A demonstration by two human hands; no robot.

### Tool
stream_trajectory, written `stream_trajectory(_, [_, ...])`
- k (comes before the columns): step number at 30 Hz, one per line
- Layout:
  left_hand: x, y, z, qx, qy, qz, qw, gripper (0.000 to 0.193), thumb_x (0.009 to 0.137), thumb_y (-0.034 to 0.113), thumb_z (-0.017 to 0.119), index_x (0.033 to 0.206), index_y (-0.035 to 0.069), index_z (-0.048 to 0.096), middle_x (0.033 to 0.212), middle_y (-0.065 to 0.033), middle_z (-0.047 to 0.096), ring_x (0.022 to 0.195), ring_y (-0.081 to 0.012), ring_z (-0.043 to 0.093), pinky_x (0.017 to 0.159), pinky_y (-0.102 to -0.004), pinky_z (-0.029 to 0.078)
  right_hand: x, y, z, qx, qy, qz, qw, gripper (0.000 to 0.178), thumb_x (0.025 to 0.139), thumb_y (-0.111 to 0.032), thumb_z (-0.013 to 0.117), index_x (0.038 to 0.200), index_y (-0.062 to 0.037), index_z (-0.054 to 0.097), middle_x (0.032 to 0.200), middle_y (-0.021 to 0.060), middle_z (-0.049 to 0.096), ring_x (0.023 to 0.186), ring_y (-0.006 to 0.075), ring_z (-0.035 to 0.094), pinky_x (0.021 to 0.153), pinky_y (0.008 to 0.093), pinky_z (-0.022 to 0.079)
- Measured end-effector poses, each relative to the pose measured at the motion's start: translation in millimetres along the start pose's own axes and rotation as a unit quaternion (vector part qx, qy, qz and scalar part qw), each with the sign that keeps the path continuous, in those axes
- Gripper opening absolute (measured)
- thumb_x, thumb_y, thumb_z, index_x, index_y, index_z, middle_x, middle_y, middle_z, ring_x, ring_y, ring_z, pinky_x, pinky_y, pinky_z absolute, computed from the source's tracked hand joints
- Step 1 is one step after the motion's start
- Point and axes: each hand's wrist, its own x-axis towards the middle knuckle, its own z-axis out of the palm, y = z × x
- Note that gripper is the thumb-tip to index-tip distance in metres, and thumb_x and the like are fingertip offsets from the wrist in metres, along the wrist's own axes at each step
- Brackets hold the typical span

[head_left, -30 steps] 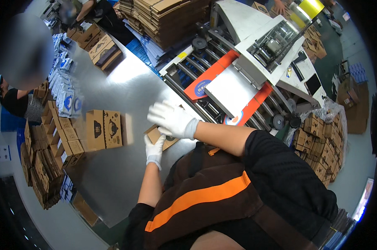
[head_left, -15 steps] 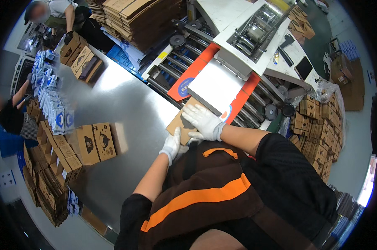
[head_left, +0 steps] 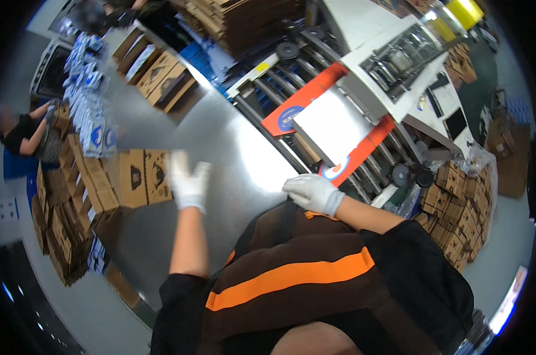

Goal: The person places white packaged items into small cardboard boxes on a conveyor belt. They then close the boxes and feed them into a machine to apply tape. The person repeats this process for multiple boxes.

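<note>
1. Brown carton (head_left: pixel 307 149): partly visible on the roller machine, beneath its white plate (head_left: pixel 333 125); any print on it is hidden.
2. Right hand (head_left: pixel 313 193): white glove, fingers together, beside the machine's near end. Palm side hidden; cannot tell whether it grips anything.
3. Left hand (head_left: pixel 188 182): motion-blurred, fingers spread wide, nothing seen in it; just beside the standing carton (head_left: pixel 146 177), contact unclear.
4. Markings: standing carton bears black pictorial print on two faces. Orange-red panel (head_left: pixel 310 97) carries a round blue label (head_left: pixel 290 118) with pale lettering. Packets (head_left: pixel 93 133) at the far left of the steel table (head_left: pixel 220 160) are white with blue print.
5. Versus 0.5 s ago: both hands were on the brown carton at the machine's entry; now it lies under the plate, and the left hand is away to the left.
</note>
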Motion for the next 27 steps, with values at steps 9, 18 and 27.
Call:
stream_trajectory(9, [12, -136, -78, 0.314, 0.065, -0.141, 0.937, 0.040, 0.089, 0.044, 0.076, 0.109, 0.009, 0.076, 0.105, -0.0243, 0.071, 0.095, -0.0380, 0.067, 0.092, -0.0492, 0.050, 17, -8, 4, 0.026, -0.024, 0.088, 0.996, 0.029, 0.096, -0.024, 0.059, 0.115, -0.0047, 0.071, 0.112, 0.0146, 0.073, 0.106, 0.0346, 0.068, 0.094, 0.0433, 0.054])
stream_trajectory(18, [-89, -48, 4, 0.071, -0.015, 0.283, 0.956, 0.033, 0.080, 0.028, 0.083, 0.107, 0.011, 0.076, 0.099, -0.0102, 0.069, 0.105, -0.0314, 0.064, 0.098, -0.0470, 0.048, 68, -30, 7, 0.092, 0.110, 0.059, 0.988, 0.066, 0.094, -0.034, 0.069, 0.144, 0.0036, 0.050, 0.142, 0.0263, 0.056, 0.131, 0.0372, 0.056, 0.109, 0.0393, 0.045])
stream_trajectory(27, [-140, -76, 16, -0.024, -0.052, 0.216, 0.975, 0.034, 0.088, 0.020, 0.076, 0.120, 0.008, 0.072, 0.123, -0.0123, 0.071, 0.110, -0.0322, 0.067, 0.096, -0.0412, 0.055, 59, -50, 9, -0.112, -0.012, -0.171, 0.979, 0.033, 0.097, -0.036, 0.064, 0.107, -0.0059, 0.073, 0.112, 0.0125, 0.069, 0.115, 0.0327, 0.062, 0.100, 0.0380, 0.049])
